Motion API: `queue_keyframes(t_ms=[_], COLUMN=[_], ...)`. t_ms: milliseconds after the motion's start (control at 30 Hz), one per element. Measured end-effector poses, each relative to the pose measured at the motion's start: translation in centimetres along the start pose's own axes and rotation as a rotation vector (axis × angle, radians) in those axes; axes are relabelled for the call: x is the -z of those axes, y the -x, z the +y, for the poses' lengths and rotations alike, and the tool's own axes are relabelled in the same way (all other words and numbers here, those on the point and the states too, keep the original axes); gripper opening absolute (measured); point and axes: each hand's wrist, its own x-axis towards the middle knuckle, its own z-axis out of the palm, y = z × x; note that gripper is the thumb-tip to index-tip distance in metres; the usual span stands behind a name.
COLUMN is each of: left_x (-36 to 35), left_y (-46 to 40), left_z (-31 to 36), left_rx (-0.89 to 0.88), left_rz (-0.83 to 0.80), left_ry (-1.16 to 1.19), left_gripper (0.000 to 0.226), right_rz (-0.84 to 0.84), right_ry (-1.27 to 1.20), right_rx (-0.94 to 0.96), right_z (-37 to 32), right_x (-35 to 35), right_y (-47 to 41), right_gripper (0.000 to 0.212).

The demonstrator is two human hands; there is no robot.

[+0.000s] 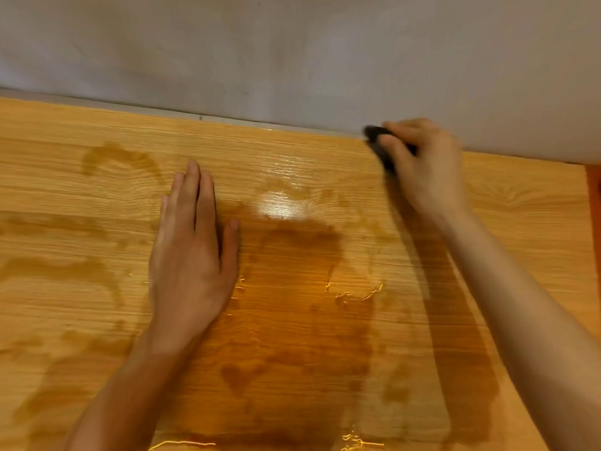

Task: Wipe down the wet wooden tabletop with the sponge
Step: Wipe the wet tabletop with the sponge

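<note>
The wooden tabletop (97,196) fills the view, with wide wet patches and streaks across its middle and left. At the far right, close to the table's back edge, my right hand (426,164) grips a dark sponge (379,143) and presses it on the wood; the sponge is blurred and mostly hidden under the fingers. My left hand (192,252) lies flat on the table's middle, palm down, fingers straight and close together, holding nothing.
A pale grey wall (292,53) runs along the table's back edge. The table's right edge (590,203) shows at far right. A bright glare spot (281,206) sits on the wet wood between my hands.
</note>
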Motion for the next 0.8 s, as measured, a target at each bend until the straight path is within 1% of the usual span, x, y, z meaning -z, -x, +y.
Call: queue_keyframes(t_ms=[67,167,267,367,433,467,533,633,667,733,800], left_x=[0.0,-0.1,-0.1,-0.1,-0.1,-0.1,-0.2,-0.3,-0.3,-0.3,-0.3], left_y=[0.0,-0.1,-0.1,0.1,0.0,-0.1,-0.2,-0.4,-0.3,0.0,0.2], left_z=[-0.1,0.0,0.2,0.3,0.2,0.2,0.1,-0.1,-0.1,-0.1,0.1], left_rx=[0.004,0.006,0.004,0.002,-0.007,-0.013,-0.018,-0.007,-0.009,-0.024,-0.025], left_rz=[0.0,0.001,0.009,0.015,0.008,0.006,0.011,0.031,0.038,0.054,0.065], left_ry=[-0.011,-0.023,-0.029,-0.04,-0.049,-0.057,-0.081,-0.09,-0.091,-0.091,-0.084], left_gripper=[0.063,0.064,0.063,0.064,0.064,0.064,0.064,0.064,0.064,0.063,0.062], right_rz=[0.064,0.104,0.166,0.151,0.128,0.109,0.086,0.127,0.129,0.122,0.068], right_ry=[-0.001,-0.014,-0.031,-0.029,0.054,0.081,0.101,0.08,0.058,0.001,-0.064], right_rx=[-0.095,-0.098,0.019,0.12,0.207,0.233,0.229,0.091,0.057,0.083,0.161], right_z=[2.0,2.1,1.9,2.8,3.3,3.6,3.6,2.6,2.3,2.3,2.8], right_x=[1.0,-0.1,-1.0,-1.2,-1.6,-1.7,-1.9,-2.0,-2.0,-2.2,-1.9], right_y=[0.2,0.5,4.5,11.0,13.4,13.2,10.3,4.1,3.3,4.7,9.2], right_gripper=[0.032,0.034,0.034,0.036,0.037,0.037,0.038,0.037,0.037,0.038,0.039])
